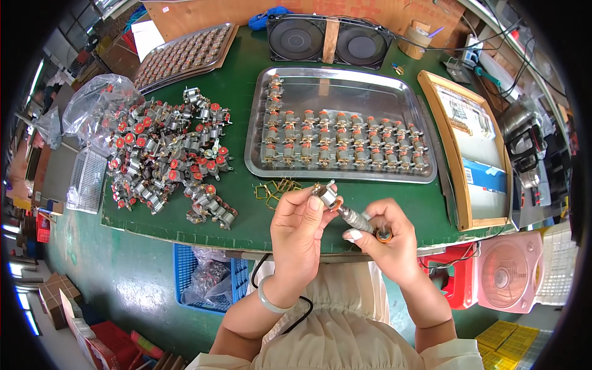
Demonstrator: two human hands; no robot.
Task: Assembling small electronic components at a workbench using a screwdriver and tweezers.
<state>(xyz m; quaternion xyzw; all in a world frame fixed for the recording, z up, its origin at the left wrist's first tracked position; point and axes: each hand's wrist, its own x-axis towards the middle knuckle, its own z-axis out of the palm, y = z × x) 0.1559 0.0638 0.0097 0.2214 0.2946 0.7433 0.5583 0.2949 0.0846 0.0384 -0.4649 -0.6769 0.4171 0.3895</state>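
Observation:
My left hand (298,229) pinches a small silver motor-like part (327,195) between thumb and fingers, just in front of the tray. My right hand (390,242) is closed round a hand tool (354,217) with a grey, wrapped-looking shaft and an orange-ringed end; its exact kind does not show. The tool's tip meets the part or sits very close to it. Several thin brass-coloured frames (275,190) lie on the green table beside my left hand. Beyond my hands, a metal tray (345,176) holds rows of similar silver parts with red tops.
A heap of red-topped parts (166,154) and a plastic bag (102,102) lie at left. Behind stand a second filled tray (185,55) and two black fans (330,40). A wooden frame (465,148) borders the right side. Below are a blue crate (206,302) and a pink fan (505,271).

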